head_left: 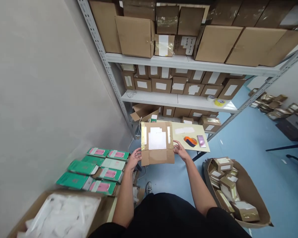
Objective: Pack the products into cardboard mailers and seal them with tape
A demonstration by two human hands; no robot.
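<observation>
A brown cardboard box [158,157] with white labels and yellowish tape at its sides is held up in front of me, with a flap towards me. My left hand [134,158] grips its left edge and my right hand [180,150] grips its right edge, fingers curled at the sides. Behind it is a small pale table [201,127]. On that table lie an orange and dark blue tape dispenser [190,141], a purple packet [201,141] and white label strips [184,130]. A small green and white box [154,118] shows just past the held box.
A metal shelf rack [164,100] full of cartons stands ahead, with tape rolls [219,102] on it. Green boxes [96,175] and a carton of white bags [62,215] are at left. At right, a large open carton [253,195] holds several taped parcels.
</observation>
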